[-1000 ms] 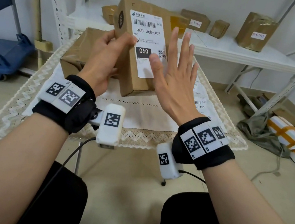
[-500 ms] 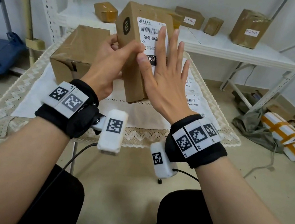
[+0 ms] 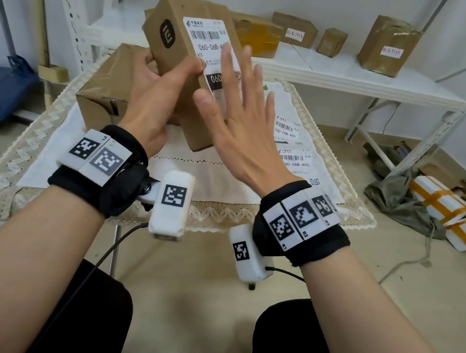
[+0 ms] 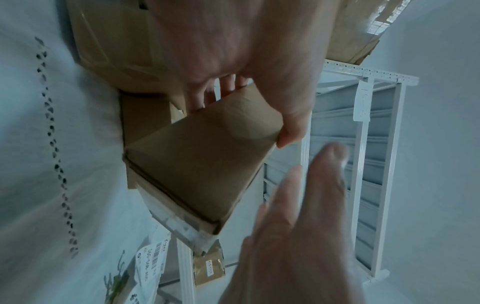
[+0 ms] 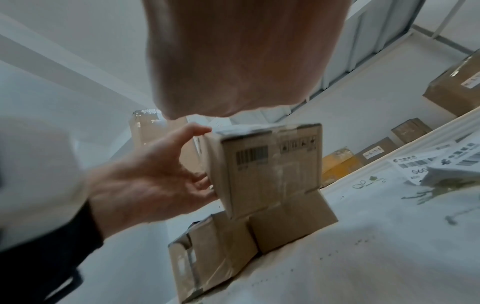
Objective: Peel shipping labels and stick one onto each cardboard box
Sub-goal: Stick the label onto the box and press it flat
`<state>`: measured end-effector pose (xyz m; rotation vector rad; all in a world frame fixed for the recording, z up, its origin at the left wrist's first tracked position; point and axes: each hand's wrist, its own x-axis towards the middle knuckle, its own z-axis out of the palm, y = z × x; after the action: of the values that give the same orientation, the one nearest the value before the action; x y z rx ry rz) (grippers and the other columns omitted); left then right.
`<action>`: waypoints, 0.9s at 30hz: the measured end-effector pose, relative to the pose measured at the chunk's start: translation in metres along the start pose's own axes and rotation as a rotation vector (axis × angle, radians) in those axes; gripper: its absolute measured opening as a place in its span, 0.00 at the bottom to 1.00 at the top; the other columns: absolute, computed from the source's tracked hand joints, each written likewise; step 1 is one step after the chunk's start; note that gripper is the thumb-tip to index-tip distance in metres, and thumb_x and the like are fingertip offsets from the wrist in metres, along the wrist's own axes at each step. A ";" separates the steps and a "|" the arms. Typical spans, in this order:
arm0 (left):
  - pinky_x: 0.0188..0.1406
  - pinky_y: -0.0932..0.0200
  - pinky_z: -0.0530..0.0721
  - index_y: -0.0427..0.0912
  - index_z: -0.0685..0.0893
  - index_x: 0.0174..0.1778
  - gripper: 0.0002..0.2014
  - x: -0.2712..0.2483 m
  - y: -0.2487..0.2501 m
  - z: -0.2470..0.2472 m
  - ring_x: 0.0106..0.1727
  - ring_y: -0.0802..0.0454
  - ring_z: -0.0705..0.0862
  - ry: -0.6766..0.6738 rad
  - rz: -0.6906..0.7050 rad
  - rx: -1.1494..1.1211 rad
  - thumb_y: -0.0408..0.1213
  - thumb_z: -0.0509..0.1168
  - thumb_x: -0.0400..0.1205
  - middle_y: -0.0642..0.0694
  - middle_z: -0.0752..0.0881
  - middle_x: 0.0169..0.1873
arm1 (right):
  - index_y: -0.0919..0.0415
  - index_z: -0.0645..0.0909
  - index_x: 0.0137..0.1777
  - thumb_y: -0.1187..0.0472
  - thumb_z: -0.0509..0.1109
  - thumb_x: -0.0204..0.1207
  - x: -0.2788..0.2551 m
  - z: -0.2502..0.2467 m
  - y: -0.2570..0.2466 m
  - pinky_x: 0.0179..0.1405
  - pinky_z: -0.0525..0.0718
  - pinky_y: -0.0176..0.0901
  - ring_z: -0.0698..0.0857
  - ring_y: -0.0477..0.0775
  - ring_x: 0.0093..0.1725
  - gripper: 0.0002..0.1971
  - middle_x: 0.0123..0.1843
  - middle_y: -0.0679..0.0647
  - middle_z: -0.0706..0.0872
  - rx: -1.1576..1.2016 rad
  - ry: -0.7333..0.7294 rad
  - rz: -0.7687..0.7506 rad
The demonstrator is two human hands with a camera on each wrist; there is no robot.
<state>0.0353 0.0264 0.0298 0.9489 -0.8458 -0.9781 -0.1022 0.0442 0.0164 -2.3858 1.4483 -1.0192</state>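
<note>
Left hand [image 3: 152, 101] gripped tilted cardboard box [image 3: 181, 53] above table, thumb forward, right hand [image 3: 234, 121] flat, fingers straight over shipping label [image 3: 207, 45], grasping nothing

The white shipping label [image 3: 209, 46] on the held cardboard box [image 3: 181, 53] is showing a barcode, "060-06B-A…" (the rest is hidden), "A05" and a black "060" block. Loose label sheets [image 3: 289, 142] on the table are reading "060-06B-A05".
</note>
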 end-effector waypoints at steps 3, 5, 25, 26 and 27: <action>0.61 0.46 0.90 0.41 0.73 0.75 0.33 -0.002 -0.002 -0.002 0.57 0.55 0.92 -0.037 0.000 0.090 0.38 0.78 0.76 0.54 0.91 0.54 | 0.45 0.36 0.90 0.36 0.44 0.88 0.008 -0.009 0.009 0.86 0.32 0.69 0.33 0.54 0.90 0.36 0.91 0.50 0.32 0.030 0.103 0.053; 0.60 0.47 0.90 0.43 0.73 0.76 0.34 -0.003 -0.003 -0.002 0.56 0.57 0.91 -0.095 -0.019 0.131 0.40 0.78 0.75 0.56 0.90 0.53 | 0.45 0.37 0.90 0.36 0.43 0.88 0.013 -0.011 0.014 0.86 0.34 0.70 0.33 0.55 0.90 0.35 0.91 0.51 0.33 0.036 0.145 0.085; 0.61 0.42 0.90 0.41 0.72 0.77 0.39 0.008 -0.003 -0.010 0.57 0.48 0.93 -0.066 -0.066 0.008 0.43 0.79 0.70 0.48 0.93 0.57 | 0.46 0.39 0.90 0.38 0.50 0.89 -0.001 0.012 0.002 0.87 0.34 0.68 0.34 0.54 0.90 0.36 0.92 0.51 0.35 -0.018 -0.001 -0.062; 0.63 0.40 0.89 0.43 0.71 0.78 0.40 0.011 -0.002 -0.012 0.58 0.48 0.93 -0.066 -0.072 -0.001 0.44 0.79 0.71 0.48 0.93 0.57 | 0.46 0.39 0.90 0.38 0.50 0.89 0.000 0.009 0.003 0.86 0.35 0.69 0.35 0.55 0.90 0.36 0.92 0.51 0.35 0.020 0.027 -0.051; 0.65 0.38 0.88 0.45 0.70 0.79 0.41 0.015 -0.001 -0.015 0.59 0.47 0.92 -0.065 -0.079 -0.003 0.46 0.79 0.71 0.48 0.93 0.57 | 0.45 0.39 0.90 0.38 0.51 0.89 0.004 0.008 0.006 0.86 0.35 0.70 0.37 0.56 0.90 0.36 0.92 0.52 0.37 0.079 0.067 -0.019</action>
<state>0.0537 0.0162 0.0253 0.9577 -0.8666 -1.0825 -0.1001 0.0361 0.0095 -2.3351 1.3823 -1.1493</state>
